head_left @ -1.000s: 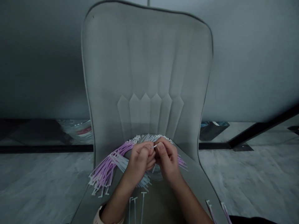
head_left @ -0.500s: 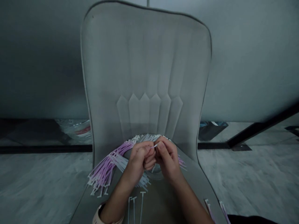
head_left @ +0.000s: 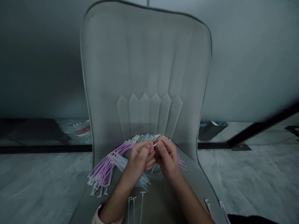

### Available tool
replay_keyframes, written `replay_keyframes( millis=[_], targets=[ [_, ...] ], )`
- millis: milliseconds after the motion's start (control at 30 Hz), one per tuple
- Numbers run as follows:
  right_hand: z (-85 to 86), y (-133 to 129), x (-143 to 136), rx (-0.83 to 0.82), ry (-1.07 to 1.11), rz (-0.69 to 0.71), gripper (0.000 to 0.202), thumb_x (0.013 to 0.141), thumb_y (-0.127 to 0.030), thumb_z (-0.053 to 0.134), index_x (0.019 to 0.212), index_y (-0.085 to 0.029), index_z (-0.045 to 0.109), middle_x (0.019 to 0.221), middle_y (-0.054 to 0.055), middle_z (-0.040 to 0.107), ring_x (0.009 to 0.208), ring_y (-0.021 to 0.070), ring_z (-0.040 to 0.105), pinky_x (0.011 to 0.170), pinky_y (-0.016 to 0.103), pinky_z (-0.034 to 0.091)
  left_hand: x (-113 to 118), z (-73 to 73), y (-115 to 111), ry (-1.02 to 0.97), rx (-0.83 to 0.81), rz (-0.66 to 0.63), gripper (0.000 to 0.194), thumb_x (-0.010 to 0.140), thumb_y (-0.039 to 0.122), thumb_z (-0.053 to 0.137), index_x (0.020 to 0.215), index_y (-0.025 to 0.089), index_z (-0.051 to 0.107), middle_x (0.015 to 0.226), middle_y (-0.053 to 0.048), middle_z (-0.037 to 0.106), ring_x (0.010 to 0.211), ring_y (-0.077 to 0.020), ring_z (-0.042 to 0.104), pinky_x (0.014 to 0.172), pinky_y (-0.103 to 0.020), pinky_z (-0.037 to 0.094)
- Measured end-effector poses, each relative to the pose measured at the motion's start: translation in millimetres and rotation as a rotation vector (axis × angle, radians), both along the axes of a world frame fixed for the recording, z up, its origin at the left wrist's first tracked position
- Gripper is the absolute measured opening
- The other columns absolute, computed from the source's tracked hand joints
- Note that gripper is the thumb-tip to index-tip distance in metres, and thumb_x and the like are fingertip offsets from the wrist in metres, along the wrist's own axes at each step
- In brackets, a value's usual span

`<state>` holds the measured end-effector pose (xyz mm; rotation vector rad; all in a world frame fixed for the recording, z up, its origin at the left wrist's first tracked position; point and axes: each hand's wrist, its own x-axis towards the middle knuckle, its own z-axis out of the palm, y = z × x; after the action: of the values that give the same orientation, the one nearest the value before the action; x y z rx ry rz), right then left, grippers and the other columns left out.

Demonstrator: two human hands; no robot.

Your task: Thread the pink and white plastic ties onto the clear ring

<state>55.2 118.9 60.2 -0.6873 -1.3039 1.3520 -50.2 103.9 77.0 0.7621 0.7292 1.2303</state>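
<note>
My left hand (head_left: 142, 155) and my right hand (head_left: 167, 155) meet over the chair seat, both closed in a pinch. Between their fingertips runs a thin pale strip (head_left: 155, 144), white with a purple tint; most of it is hidden by the fingers. To the left fans a pile of thin purple sticks (head_left: 105, 166) with white T-shaped ends. Pale bluish-white sticks (head_left: 142, 182) lie partly behind my left forearm. Under the hands shows part of a clear round dish (head_left: 157, 175).
The grey padded chair (head_left: 147, 62) has a tall backrest behind the sticks. Three pale T-ended sticks (head_left: 142, 205) lie at the seat front, and a few purple ones (head_left: 223, 210) sit at its right edge. A clear plastic bag (head_left: 78, 129) is behind, left.
My left thumb has shifted slightly along the strip, and less of the strip's white part shows between the fingertips. Everything else stays in place.
</note>
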Motion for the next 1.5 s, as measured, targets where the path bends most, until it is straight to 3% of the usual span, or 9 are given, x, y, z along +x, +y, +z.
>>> replay_keyframes(
  millis=[433,833,1200,1500],
  targets=[
    [-1.4,0.4,-0.5,-0.001,0.003,-0.009,0.039,0.092,-0.051,0.052,0.068,-0.02,0.045,0.059,-0.006,0.031,0.049,0.0097,0.024,0.043,0.022,0.022,1.9,2.2,0.5,0.106,0.05,0.053,0.038,0.075,0.037,0.061,0.054,0.021,0.033,0.045,0.012,0.019,0.036,-0.0023,0.011,0.034,-0.015,0.012],
    [-1.5,2.4,0.9,0.129,-0.082,-0.041,0.038,0.095,-0.046,0.048,0.068,-0.02,0.046,0.061,-0.004,0.034,0.052,0.0106,0.028,0.046,0.023,0.025,1.7,0.0,-1.3,0.213,0.053,0.118,0.034,0.075,0.034,0.057,0.056,0.021,0.033,0.052,0.009,0.023,0.042,-0.0047,0.019,0.037,-0.016,0.018],
    [0.9,1.6,-0.2,0.186,-0.097,-0.074,0.035,0.096,-0.042,0.046,0.069,-0.02,0.046,0.061,-0.005,0.036,0.054,0.0111,0.032,0.05,0.024,0.028,-2.2,-10.9,-3.8,0.32,0.197,0.12,0.034,0.089,0.034,0.048,0.06,0.019,0.038,0.057,0.006,0.027,0.05,-0.0083,0.022,0.043,-0.019,0.022],
    [-0.6,0.7,0.9,0.234,-0.109,-0.069,0.034,0.097,-0.037,0.046,0.069,-0.019,0.048,0.061,-0.004,0.039,0.055,0.011,0.036,0.051,0.024,0.03,-3.5,-13.4,-1.8,0.341,0.239,0.113,0.034,0.091,0.031,0.044,0.06,0.019,0.038,0.058,0.006,0.029,0.051,-0.0086,0.025,0.044,-0.019,0.025]
  ],
)
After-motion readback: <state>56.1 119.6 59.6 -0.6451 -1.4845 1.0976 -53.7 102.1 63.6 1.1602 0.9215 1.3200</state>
